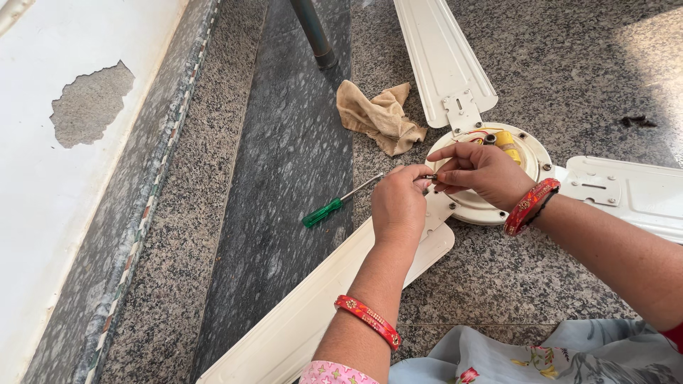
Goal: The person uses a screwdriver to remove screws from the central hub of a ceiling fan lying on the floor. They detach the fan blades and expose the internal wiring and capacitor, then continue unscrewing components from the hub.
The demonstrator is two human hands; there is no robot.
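Observation:
A cream ceiling fan lies on the granite floor, its round motor hub [530, 153] showing yellow and red wiring on top. Three blades stick out: one toward the back [437, 53], one to the right [633, 192], one toward me at the lower left [313, 320]. My left hand [398, 206] and my right hand [480, 174] meet just over the hub's left edge, fingertips pinched together on a small dark part, seemingly a screw [434, 176]. Both wrists wear red bangles.
A green-handled screwdriver [334, 205] lies on the dark floor strip left of my hands. A crumpled tan rag [380, 117] sits behind it. A grey pipe [313, 32] rises at the back. A white wall with chipped plaster [89, 103] runs along the left.

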